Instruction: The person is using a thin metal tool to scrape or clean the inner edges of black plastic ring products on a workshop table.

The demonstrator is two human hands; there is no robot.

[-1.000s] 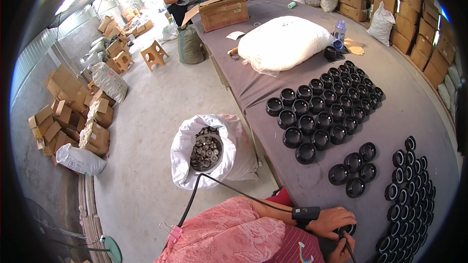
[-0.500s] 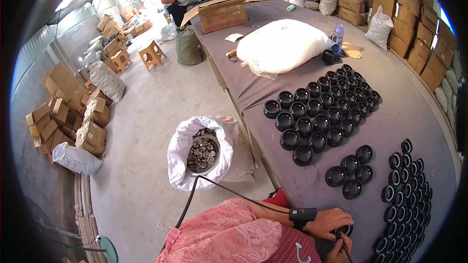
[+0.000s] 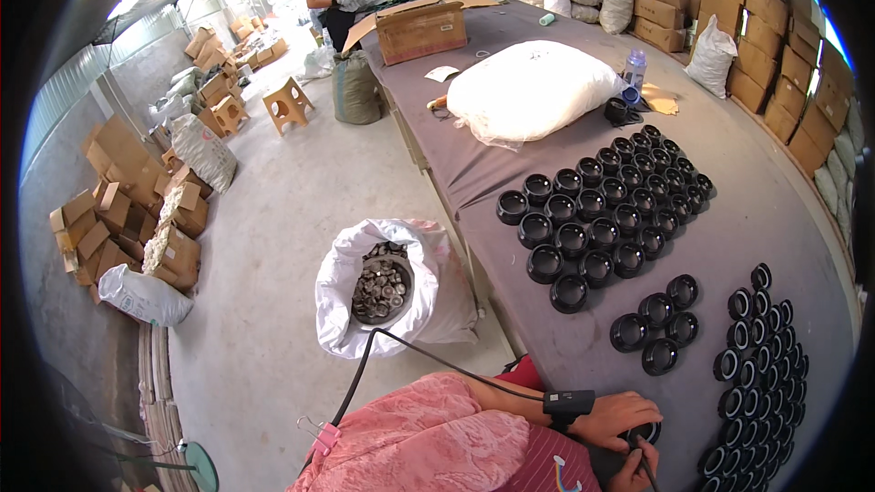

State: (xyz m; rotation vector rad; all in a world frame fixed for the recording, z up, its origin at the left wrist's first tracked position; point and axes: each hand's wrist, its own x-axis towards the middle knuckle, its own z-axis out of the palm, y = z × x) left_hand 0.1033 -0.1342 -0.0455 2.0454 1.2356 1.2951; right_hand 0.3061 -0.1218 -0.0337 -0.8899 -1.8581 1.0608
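My left hand, with a black band and cable on its wrist, is curled over a black round cap at the near edge of the grey table. Just below it my right hand touches the same cap and is mostly cut off by the picture's lower edge. A small group of black caps lies just beyond my hands. A larger block of caps sits farther back, and rows of smaller black rings run along the right.
An open white sack of grey metal parts stands on the floor left of the table. A stuffed white bag, a cardboard box and a bottle sit farther along the table. Cartons pile at the left; people stand far back.
The view has shifted slightly. Both hands stay together on the cap at the table's near edge.
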